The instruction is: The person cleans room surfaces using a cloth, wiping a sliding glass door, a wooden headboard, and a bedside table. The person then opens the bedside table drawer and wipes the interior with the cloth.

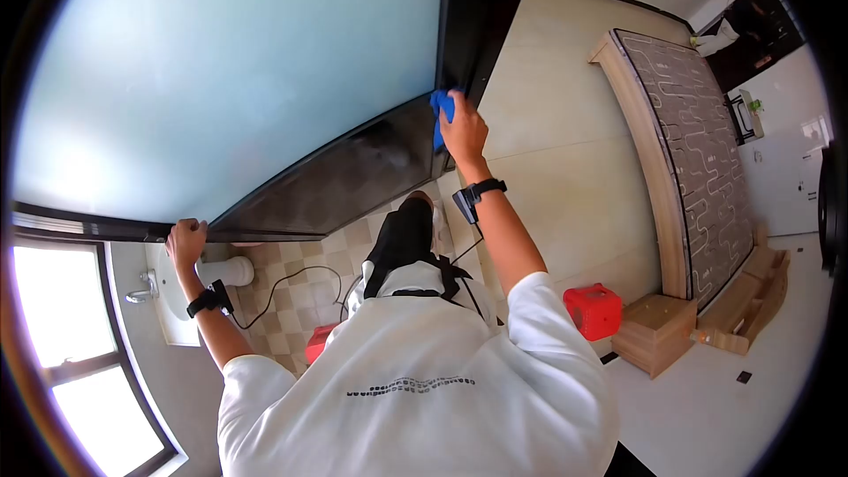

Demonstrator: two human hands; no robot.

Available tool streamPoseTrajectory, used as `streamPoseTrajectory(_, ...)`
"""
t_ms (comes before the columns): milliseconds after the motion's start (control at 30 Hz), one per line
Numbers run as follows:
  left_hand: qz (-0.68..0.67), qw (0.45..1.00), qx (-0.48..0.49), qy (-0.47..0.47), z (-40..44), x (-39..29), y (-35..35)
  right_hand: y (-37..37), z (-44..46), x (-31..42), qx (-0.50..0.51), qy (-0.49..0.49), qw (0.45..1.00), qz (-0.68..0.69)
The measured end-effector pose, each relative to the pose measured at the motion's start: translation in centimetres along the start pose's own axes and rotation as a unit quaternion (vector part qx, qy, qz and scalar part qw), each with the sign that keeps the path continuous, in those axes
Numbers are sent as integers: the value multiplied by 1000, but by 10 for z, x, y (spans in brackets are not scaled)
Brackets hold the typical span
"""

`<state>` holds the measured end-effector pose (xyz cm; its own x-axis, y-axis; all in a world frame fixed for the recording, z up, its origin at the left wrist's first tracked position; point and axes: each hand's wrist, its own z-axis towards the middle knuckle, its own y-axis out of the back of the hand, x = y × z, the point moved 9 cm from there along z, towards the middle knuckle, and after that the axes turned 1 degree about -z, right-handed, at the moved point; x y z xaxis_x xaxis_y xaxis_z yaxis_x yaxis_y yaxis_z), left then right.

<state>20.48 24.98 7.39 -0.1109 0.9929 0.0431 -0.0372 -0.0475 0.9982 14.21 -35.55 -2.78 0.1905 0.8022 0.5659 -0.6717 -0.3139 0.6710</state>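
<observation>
A door (247, 71) with a large frosted glass pane and a dark frame fills the upper left of the head view. My right hand (465, 131) is closed on a blue cloth (443, 106) and holds it against the dark frame at the pane's right corner. At the opposite edge of the door, my left hand (185, 245) has its fingers curled around the frame. Below the glass is a dark lower panel (344, 168). Both wrists wear black straps with small devices, and cables run from them.
A washbasin (172, 296) with a tap and a toilet (231, 271) stand on the left, near a window (75, 327). To the right are a red container (592, 311), a wooden nightstand (654, 327) and a bed with a patterned mattress (693, 141). Another person (720, 35) is at the far right.
</observation>
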Motion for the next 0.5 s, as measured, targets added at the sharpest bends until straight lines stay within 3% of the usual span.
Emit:
streamPoseTrajectory(33,1,1000,-3,-10,1,-5,1,-1,-6,-14,-7,-8,1000,-3)
streamPoseTrajectory(100,-2,1000,-23,-16,-6,-8,6,-43,-20,-60,190,-130,970,-74)
streamPoseTrajectory(133,-58,994,-70,-66,-6,-8,0,-35,3,-58,168,-131,975,-71)
streamPoseTrajectory(233,-98,950,-186,-232,-39,-72,20,24,8,-24,50,-47,992,111)
streamPoseTrajectory(300,-115,944,-169,-258,-54,-117,23,52,24,-7,25,-38,987,153)
streamPoseTrajectory(367,-227,923,-10,-312,-69,-224,-17,87,41,12,-36,10,956,292)
streamPoseTrajectory(400,-359,820,37,-444,-93,-307,-15,114,50,43,-82,113,953,268)
streamPoseTrajectory(433,-383,814,71,-430,-96,-325,-26,115,52,40,-71,97,953,278)
streamPoseTrajectory(500,-437,777,154,-427,-103,-378,-41,99,60,47,-58,128,975,172)
